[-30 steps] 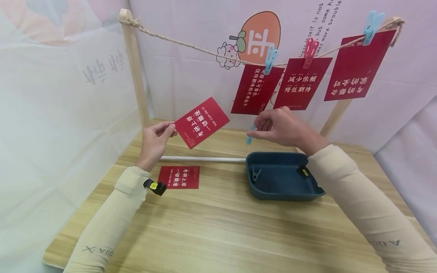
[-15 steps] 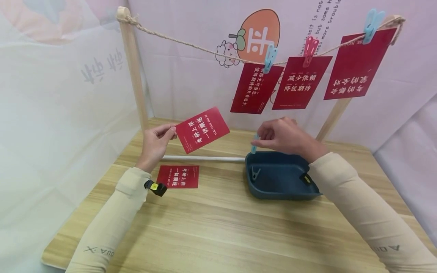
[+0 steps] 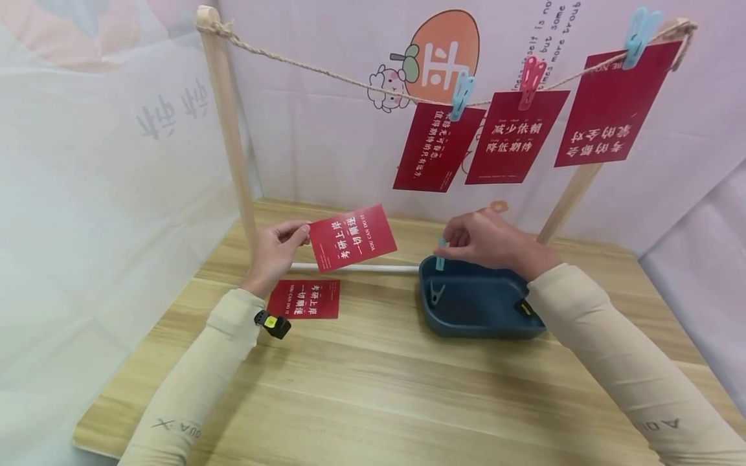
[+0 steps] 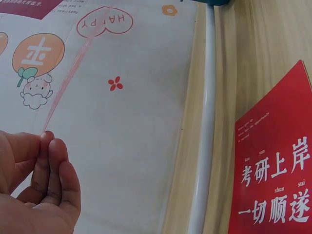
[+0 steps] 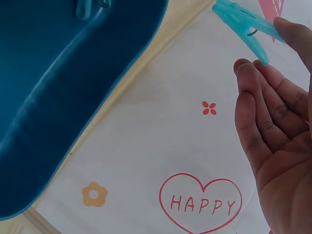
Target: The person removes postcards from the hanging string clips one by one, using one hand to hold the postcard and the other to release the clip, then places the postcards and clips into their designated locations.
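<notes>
My left hand [image 3: 276, 252] pinches a red card [image 3: 354, 238] with white lettering by its left edge, above the table. In the left wrist view this card [image 4: 73, 68] shows almost edge-on between thumb and fingertips. My right hand [image 3: 484, 236] holds a light blue clothespin [image 5: 243, 24] between thumb and fingers, over the back left of a dark blue tray [image 3: 484, 331]. Another clothespin [image 3: 436, 295] lies in that tray. On the table below my left hand lies a second red card [image 3: 315, 300], with the same lettering.
A twine line [image 3: 315, 66] spans a left wooden post [image 3: 228, 129] and a right wooden post [image 3: 568, 204]. Three red cards hang on its right part, under two blue pegs and a pink peg [image 3: 530, 83]. A white rod [image 3: 384, 268] runs along the table behind the tray.
My right hand has come down with the clothespin, from below the hanging cards to the tray's back left. My left hand has lowered the card and turned it flatter, shifting slightly right.
</notes>
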`<state>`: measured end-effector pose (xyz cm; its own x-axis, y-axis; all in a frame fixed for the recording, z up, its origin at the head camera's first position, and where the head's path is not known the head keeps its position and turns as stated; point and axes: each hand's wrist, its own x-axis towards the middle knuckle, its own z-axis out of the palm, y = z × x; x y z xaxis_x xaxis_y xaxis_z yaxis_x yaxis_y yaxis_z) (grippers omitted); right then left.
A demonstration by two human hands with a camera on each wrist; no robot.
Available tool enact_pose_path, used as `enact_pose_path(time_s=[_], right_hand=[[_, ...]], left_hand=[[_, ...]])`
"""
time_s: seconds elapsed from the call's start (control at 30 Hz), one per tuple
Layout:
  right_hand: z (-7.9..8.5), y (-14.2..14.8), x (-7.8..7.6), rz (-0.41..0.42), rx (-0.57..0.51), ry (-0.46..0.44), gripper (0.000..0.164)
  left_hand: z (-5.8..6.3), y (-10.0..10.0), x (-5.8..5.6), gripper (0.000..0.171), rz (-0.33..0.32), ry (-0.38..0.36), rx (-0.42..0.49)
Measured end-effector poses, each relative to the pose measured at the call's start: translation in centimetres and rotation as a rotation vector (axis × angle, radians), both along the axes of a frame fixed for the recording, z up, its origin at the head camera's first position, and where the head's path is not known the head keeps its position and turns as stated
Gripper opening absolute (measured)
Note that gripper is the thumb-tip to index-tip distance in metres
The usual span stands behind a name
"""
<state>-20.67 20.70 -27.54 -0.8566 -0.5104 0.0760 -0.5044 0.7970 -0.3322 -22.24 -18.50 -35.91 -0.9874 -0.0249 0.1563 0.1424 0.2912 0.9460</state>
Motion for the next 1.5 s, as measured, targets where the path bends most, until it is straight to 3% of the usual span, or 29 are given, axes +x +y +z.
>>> enact_pose_path(time_s=[0.4, 0.97, 1.5], right_hand=[[-1.2, 0.4, -0.4, -0.017, 0.062, -0.074, 0.031], [-2.8, 1.1, -0.6, -0.007, 0.152, -0.176, 0.033], [-3.7, 2.2, -0.7, -0.041, 0.195, -0.197, 0.032]], left_hand=[[-1.4, 0.8, 0.4, 0.035, -0.070, -0.023, -0.042], [-3.0, 2.3, 0.8, 0.032, -0.186, -0.154, -0.085], [-4.4, 3.2, 0.7, 0.023, -0.259, -0.152, -0.155]])
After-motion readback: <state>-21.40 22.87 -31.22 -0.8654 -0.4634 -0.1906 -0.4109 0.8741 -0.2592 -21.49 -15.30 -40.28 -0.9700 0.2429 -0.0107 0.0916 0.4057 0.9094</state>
